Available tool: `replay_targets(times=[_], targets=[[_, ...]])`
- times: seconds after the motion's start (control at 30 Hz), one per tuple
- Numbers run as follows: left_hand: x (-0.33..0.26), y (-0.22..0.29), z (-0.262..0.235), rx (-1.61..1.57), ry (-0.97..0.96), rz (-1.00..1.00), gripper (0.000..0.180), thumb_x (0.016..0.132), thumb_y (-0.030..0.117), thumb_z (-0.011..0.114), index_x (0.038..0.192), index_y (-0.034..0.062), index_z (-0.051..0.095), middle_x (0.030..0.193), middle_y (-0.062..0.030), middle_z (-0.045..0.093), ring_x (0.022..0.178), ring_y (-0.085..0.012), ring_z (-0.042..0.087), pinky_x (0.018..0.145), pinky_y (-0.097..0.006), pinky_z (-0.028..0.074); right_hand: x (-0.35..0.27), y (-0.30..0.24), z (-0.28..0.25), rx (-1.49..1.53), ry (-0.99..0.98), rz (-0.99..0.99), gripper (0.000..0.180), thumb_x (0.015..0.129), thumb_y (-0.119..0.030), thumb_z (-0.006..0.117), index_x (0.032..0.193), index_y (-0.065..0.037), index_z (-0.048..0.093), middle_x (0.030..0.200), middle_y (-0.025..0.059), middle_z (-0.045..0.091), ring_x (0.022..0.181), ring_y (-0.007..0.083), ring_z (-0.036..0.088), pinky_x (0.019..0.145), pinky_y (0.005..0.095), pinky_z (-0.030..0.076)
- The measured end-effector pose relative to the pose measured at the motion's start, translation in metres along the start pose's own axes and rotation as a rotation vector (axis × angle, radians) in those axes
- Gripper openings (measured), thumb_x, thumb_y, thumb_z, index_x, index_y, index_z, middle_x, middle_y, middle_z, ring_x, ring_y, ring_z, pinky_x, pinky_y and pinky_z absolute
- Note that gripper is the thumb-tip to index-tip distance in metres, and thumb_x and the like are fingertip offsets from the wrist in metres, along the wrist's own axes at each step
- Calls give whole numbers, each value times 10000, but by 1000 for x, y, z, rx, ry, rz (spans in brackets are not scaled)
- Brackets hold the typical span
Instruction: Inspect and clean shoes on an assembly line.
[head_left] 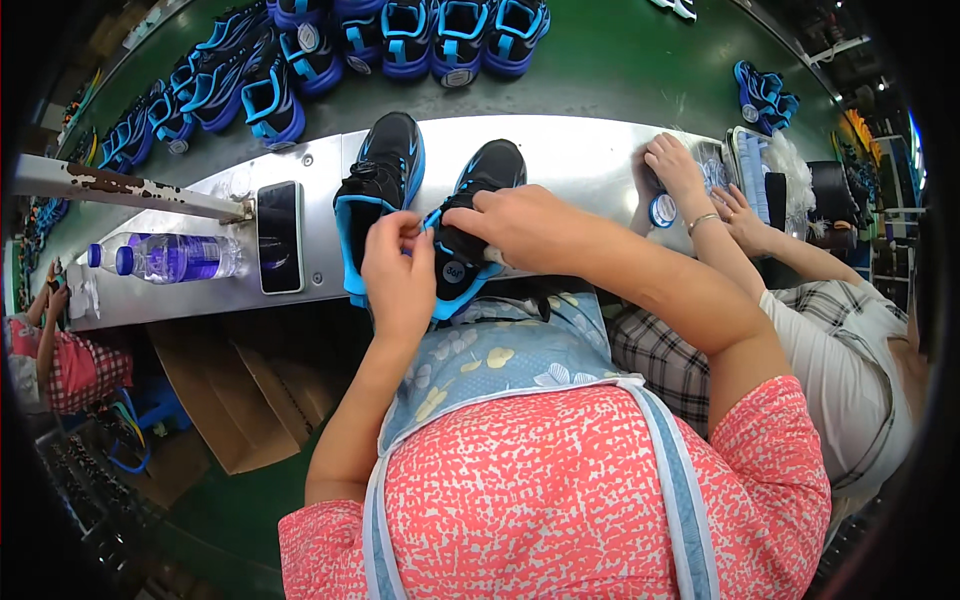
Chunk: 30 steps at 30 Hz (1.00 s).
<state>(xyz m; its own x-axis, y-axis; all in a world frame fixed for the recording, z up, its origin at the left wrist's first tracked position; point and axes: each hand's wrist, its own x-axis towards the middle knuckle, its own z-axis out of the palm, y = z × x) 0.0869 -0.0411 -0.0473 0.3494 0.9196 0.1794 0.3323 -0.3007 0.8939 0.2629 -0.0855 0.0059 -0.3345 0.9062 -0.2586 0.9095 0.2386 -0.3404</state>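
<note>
Two black sneakers with bright blue lining stand side by side on the metal ledge in front of me, toes pointing away. My left hand point(400, 275) is at the right sneaker point(497, 163), thumb and fingers pinched together by the blue edge of its collar. What lies between those fingertips is too small to make out. Over the same sneaker's lacing and tongue bends my right hand point(530, 228), its fingers curled and gripping the shoe's upper. A round label shows on the insole. The left sneaker point(390, 150) stands untouched, laced, partly covered by my left hand.
Left of the sneakers lie a phone point(280, 238) and water bottles point(185, 258), beneath a rusty white bar point(130, 187). Several matching sneakers point(405, 40) stand on the green surface point(620, 70) beyond. At right, a co-worker's hands point(680, 170) rest near a tray point(748, 170). Cardboard point(235, 400) sits below.
</note>
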Motion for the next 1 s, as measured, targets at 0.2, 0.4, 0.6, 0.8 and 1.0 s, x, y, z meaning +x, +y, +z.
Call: replay_targets(times=[0.2,0.4,0.6,0.8,1.0], targets=[[12,31,-31,-320,-697,-627,311,899,298,573,864,-7,624,658,-98,625,422,-77,446,400,-201,318,-5,2,5,171,39,35,545,783,-105,608,1297,-39,440,951,182,585,901,351,594,757,429,481],[-3,19,-18,-405,-665,-630,199,921,177,544,848,12,627,630,-89,631,382,-45,402,375,-187,288,-3,-1,8,199,-31,70,532,869,-208,526,1353,-29,396,918,212,617,846,358,617,717,444,485],[-3,15,-18,-475,-676,-644,211,922,175,545,862,-3,640,618,-102,631,365,-64,428,362,-189,303,-11,0,26,160,379,72,512,840,-264,557,1336,-183,462,778,137,601,724,334,618,621,421,491],[-3,10,-18,-496,-667,-664,213,924,170,543,852,-7,637,633,-121,640,371,-79,462,370,-187,327,2,-5,27,297,280,199,525,803,-237,599,1317,-247,492,830,117,550,738,294,577,619,399,481],[-1,13,-18,-478,-716,-677,220,924,172,541,854,-17,629,640,-134,642,378,-90,480,377,-192,347,2,-7,30,225,287,104,586,804,-171,612,1358,-273,450,830,109,494,776,299,513,692,395,445]])
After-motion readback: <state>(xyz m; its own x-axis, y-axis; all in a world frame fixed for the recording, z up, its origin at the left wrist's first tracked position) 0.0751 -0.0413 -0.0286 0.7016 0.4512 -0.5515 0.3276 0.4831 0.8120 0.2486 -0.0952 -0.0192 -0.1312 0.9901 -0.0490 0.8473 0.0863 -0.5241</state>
